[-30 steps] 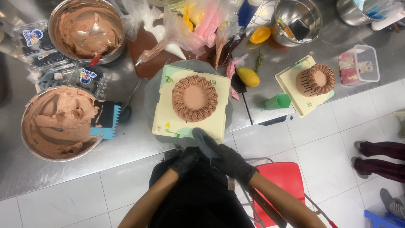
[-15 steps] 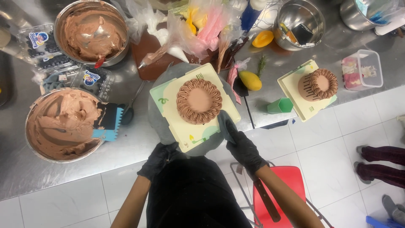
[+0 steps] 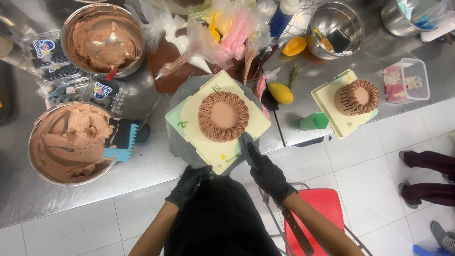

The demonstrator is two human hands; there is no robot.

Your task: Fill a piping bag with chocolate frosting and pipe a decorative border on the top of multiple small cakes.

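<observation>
At the near edge of the steel table (image 3: 142, 166), right hand (image 3: 265, 170) in a black glove pressing fingers against the cream board (image 3: 189, 121) carrying a chocolate cake (image 3: 223, 116), left hand (image 3: 189, 184) gripping the grey turntable (image 3: 182, 147) rim beneath, bowl of chocolate cream (image 3: 71, 142) sitting left, second cake (image 3: 356, 98) resting far right.

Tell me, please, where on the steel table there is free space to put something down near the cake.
Bare steel table lies in front of the lower bowl of chocolate cream, left of the turntable. Another free strip runs between the green cup and the cake board. Behind the cake, piping bags crowd the surface.
</observation>
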